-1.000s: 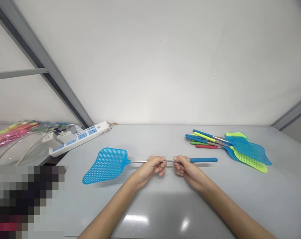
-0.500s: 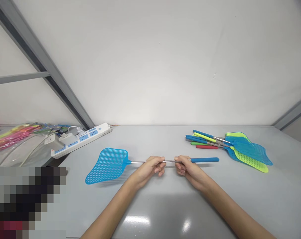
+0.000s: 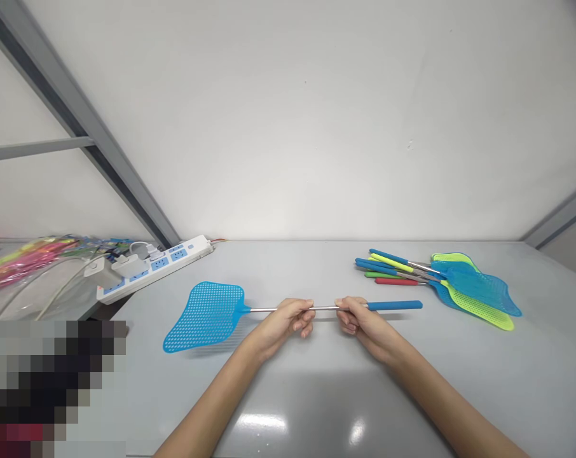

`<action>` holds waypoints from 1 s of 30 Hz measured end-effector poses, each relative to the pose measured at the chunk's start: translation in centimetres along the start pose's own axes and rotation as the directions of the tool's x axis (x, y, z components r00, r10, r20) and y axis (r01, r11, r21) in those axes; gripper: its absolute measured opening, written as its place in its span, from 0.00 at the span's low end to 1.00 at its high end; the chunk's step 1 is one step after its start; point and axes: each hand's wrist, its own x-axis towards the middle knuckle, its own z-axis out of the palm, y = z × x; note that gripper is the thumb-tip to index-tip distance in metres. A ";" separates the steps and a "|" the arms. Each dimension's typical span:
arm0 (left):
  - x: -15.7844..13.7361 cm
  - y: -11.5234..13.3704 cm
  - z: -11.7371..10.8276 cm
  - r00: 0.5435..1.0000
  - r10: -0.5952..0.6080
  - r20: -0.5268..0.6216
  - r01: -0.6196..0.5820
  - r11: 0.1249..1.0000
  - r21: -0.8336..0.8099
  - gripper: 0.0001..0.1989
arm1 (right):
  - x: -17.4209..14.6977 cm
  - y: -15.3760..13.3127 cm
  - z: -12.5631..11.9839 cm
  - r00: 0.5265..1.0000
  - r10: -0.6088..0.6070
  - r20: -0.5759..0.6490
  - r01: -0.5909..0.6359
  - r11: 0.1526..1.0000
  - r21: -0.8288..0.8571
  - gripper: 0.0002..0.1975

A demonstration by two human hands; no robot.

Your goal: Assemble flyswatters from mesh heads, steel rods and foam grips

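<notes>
A blue fly swatter [image 3: 206, 316] with a perforated head, a thin metal rod and a blue grip lies crosswise before me, just above the grey table. My left hand [image 3: 290, 321] pinches the rod on the side toward the head, thumb on top. Close to the blue grip, my right hand [image 3: 357, 318] pinches the same rod. A short stretch of bare rod shows between the two hands. The swatter's head is at the left and its grip points right.
A pile of fly swatters [image 3: 483, 289] in blue, yellow-green, green and red lies at the right. On the left is a white power strip [image 3: 159, 267] with plugs and cables. Colourful plastic-wrapped items [image 3: 35, 261] lie beyond it. A wall [image 3: 307, 127] rises behind the table [image 3: 307, 407].
My right hand and the blue grip have shifted very slightly to the right, widening the gap between my hands a little. Both hands keep their hold on the rod.
</notes>
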 end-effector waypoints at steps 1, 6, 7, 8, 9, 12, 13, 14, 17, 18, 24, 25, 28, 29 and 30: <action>0.0 0.0 0.0 1.000 0.000 0.001 0.000 1.000 0.000 0.16 | 0.0 0.0 0.0 1.000 -0.001 0.000 0.001 1.000 -0.004 0.16; -0.1 0.1 0.0 1.000 -0.003 -0.012 0.003 1.000 -0.004 0.16 | 0.1 0.0 -0.4 1.000 -0.020 0.001 0.020 1.000 -0.007 0.16; -0.1 0.2 0.0 1.000 -0.003 -0.016 0.003 1.000 -0.005 0.16 | 0.1 0.0 -0.4 1.000 -0.021 0.004 0.021 1.000 -0.007 0.16; -0.1 0.2 0.0 1.000 -0.003 -0.018 0.003 1.000 -0.006 0.16 | 0.1 -0.1 -0.4 1.000 -0.021 0.005 0.021 1.000 -0.008 0.16; -0.1 0.2 0.0 1.000 -0.003 -0.019 0.002 1.000 -0.005 0.16 | 0.1 -0.1 -0.4 1.000 -0.020 0.006 0.020 1.000 -0.010 0.16; -0.2 0.3 0.0 1.000 -0.006 -0.024 0.006 1.000 0.004 0.16 | 0.0 -0.3 -0.5 1.000 -0.017 0.006 0.018 1.000 -0.018 0.17; -0.2 0.3 0.0 1.000 -0.006 -0.025 0.006 1.000 0.005 0.16 | -0.1 -0.4 -0.5 1.000 -0.016 0.006 0.017 1.000 -0.019 0.17; -0.2 0.3 0.0 1.000 -0.004 -0.023 0.004 1.000 0.003 0.16 | -0.1 -0.4 -0.5 1.000 -0.015 0.007 0.015 1.000 -0.019 0.17; -0.2 0.4 0.0 1.000 0.010 -0.008 -0.010 1.000 -0.007 0.16 | -0.1 -0.4 -0.6 1.000 -0.020 0.006 0.020 0.999 -0.025 0.17; -0.2 0.4 0.0 1.000 0.013 -0.006 -0.013 1.000 -0.008 0.16 | -0.1 -0.4 -0.7 1.000 -0.022 0.007 0.022 0.999 -0.029 0.17; -0.3 0.4 -0.2 1.000 0.020 0.000 -0.020 1.000 -0.006 0.16 | 0.0 -0.4 -0.8 1.000 -0.023 -0.002 0.023 0.999 -0.032 0.16; -0.3 0.4 -0.2 1.000 0.016 -0.001 -0.016 1.000 -0.006 0.16 | 0.0 -0.4 -0.8 1.000 -0.024 -0.003 0.024 0.999 -0.033 0.16; -0.3 0.4 -0.2 1.000 0.010 -0.014 -0.010 1.000 0.003 0.16 | 0.0 -0.4 -0.9 1.000 -0.029 -0.003 0.029 0.999 -0.044 0.17; -0.3 0.4 -0.2 1.000 0.010 -0.020 -0.010 1.000 0.008 0.16 | 0.0 -0.4 -0.9 1.000 -0.029 -0.004 0.029 0.998 -0.049 0.17; -0.3 0.4 -0.2 1.000 0.012 -0.023 -0.012 1.000 0.012 0.16 | 0.0 -0.5 -0.9 1.000 -0.027 -0.004 0.027 0.998 -0.052 0.17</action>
